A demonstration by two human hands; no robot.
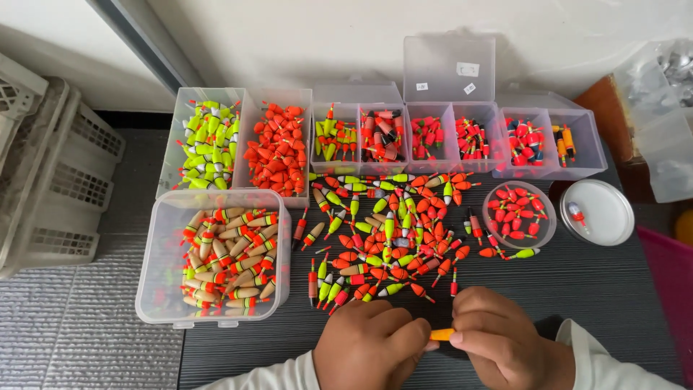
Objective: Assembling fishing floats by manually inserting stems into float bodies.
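both hands meet at the near edge of the dark ribbed table (592, 289), and between them sits one small orange float (442, 334). my left hand (368, 347) has thumb and forefinger closed onto its left end; my right hand (502, 343) pinches the other end, fingers curled tight, so only a short orange stretch shows between the fingertips. whether both ends are truly gripped or one merely touched, i cannot tell.

to do this well, i judge the pinch should stay light and near the tips — these floats look slender, and a hard squeeze could slip or snap one. keeping it low over the table means a drop lands close by.

room is tight ahead: the loose pile of floats (393, 231) spreads just beyond my knuckles, with the big clear tub of tan floats (216, 253) to the left and the round dish of red floats (518, 213) to the right. the row of clear compartment boxes (440, 137) stands along the wall. the open strip is the bare tabletop right of the pile, near the white lid (599, 209).
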